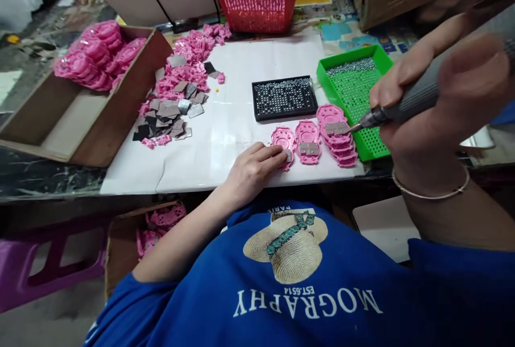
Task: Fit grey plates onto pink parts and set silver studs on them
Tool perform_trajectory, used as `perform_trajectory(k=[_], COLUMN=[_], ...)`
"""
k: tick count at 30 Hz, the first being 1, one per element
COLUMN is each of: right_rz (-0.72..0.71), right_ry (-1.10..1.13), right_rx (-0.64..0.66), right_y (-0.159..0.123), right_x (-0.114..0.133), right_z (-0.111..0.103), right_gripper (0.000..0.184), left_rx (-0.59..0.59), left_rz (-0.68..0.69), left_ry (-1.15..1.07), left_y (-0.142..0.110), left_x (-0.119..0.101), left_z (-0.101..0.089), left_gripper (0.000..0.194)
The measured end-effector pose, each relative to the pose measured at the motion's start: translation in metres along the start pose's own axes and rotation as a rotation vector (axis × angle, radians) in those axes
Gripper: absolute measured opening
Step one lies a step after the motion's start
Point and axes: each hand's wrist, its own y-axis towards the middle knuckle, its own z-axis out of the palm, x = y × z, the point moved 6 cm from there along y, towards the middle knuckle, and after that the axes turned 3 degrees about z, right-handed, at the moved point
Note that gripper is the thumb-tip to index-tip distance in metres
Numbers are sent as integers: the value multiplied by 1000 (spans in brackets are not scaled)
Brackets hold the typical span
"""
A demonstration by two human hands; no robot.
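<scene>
My right hand (426,89) is wrapped round a grey electric screwdriver (418,95), its tip pointing down-left beside a stack of pink plastic casings (341,148). A grey metal plate (337,128) lies on the top casing of that stack. To its left sits another pink casing (308,131), also with a grey plate (309,148) on it. My left hand (257,167) rests with fingers stretched over a third pink casing (282,138), fingertips on a small plate at its lower part. Those fingertips partly hide the plate.
Behind the casings lie a black screw tray (285,113) and a green tray (376,146) of screws. Loose plates (163,116) and pink parts (193,49) are heaped on the left. A red basket (257,12) stands at the back, a cardboard box (116,89) at far left.
</scene>
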Motion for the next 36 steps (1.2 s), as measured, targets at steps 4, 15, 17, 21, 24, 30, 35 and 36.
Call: perform_trajectory(k=[4, 15, 17, 21, 24, 30, 35, 36], right_rz=[-158, -309, -290, -235, -171, -182, -162, -162], right_ry=[210, 639, 663, 644, 624, 662, 641, 629], right_rx=[-65, 129, 147, 133, 144, 140, 140, 138], right_y=[-12, -9, -9, -11, -14, -18, -20, -20], right_x=[19, 16, 15, 10, 4, 0, 1, 0], right_z=[25, 70, 71, 72, 76, 82, 86, 87], right_gripper=[33, 29, 29, 30, 36, 37, 35, 35], left_rx=[-14, 1, 0, -11, -5, 12, -17, -19], left_rz=[19, 1, 6, 22, 22, 10, 25, 27], left_ry=[-5, -39, -41, -35, -26, -9, -11, -12], left_y=[1, 2, 2, 3, 2, 3, 3, 3], left_x=[-2, 1, 0, -1, 0, 0, 0, 0], left_z=[-1, -1, -1, -2, -1, -1, -2, -2], left_gripper=[20, 19, 18, 17, 19, 20, 17, 17])
